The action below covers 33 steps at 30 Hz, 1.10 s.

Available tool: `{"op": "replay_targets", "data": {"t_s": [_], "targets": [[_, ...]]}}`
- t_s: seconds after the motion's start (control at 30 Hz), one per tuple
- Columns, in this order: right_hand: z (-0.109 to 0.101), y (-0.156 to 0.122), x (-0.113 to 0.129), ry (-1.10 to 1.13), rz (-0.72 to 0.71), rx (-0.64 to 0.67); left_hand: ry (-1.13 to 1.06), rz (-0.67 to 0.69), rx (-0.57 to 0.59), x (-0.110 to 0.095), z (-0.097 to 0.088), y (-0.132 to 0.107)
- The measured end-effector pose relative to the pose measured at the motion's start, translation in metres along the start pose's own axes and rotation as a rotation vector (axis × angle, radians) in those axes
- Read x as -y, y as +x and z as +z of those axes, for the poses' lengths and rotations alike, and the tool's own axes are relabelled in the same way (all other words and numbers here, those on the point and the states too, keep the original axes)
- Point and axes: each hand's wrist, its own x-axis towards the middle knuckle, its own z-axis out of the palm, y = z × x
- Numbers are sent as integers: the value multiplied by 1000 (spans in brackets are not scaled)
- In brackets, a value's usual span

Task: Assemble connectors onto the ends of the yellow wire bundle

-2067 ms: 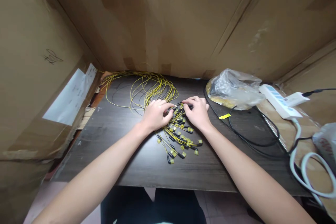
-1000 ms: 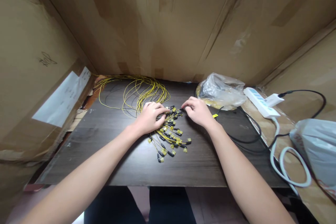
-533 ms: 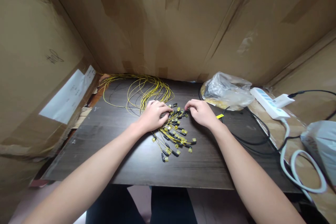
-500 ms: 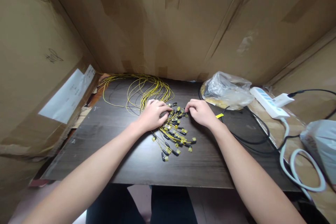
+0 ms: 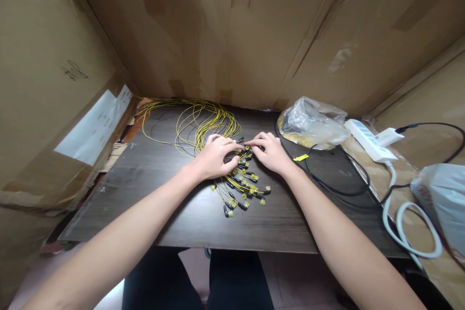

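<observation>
A bundle of thin yellow cables [image 5: 198, 123] loops across the back of the dark table [image 5: 152, 203]. Their ends, with small black and yellow connectors [image 5: 244, 189], fan out toward me. My left hand [image 5: 214, 157] lies on the bundle where the ends spread, fingers curled and pressing several cables. My right hand [image 5: 271, 152] is beside it, its fingertips pinched on one connector near the top of the fan. The two hands almost touch.
A crumpled clear plastic bag [image 5: 314, 123] lies at the back right with a black cable [image 5: 337, 181] looping beside it. Further right are a white power strip [image 5: 368, 140], a white cord [image 5: 407, 225] and another bag [image 5: 441, 203]. Cardboard walls [image 5: 232, 34] enclose the table.
My hands have drawn closer together over the top of the connector fan, the right hand sliding left. The camera view has shifted slightly; the cables lie much as before.
</observation>
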Motion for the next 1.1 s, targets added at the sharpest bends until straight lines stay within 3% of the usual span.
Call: {"op": "replay_targets", "data": {"t_s": [0.2, 0.43, 0.73, 0.83, 0.97, 1.1], "targets": [[-3, 0, 2, 6, 50, -9, -23, 33, 50, -2, -2, -1], [-6, -1, 4, 18, 64, 56, -33, -21, 74, 0, -2, 0], [-6, -2, 6, 98, 76, -9, -58, -6, -3, -3, -4, 0], [-6, 0, 7, 236, 54, -117, -49, -20, -58, -4, -3, 1], [-6, 5, 9, 582, 130, -244, -47, -25, -110, -3, -4, 2], [-10, 7, 12, 767, 193, -322, -136, -34, -5, -9, -14, 0]]}}
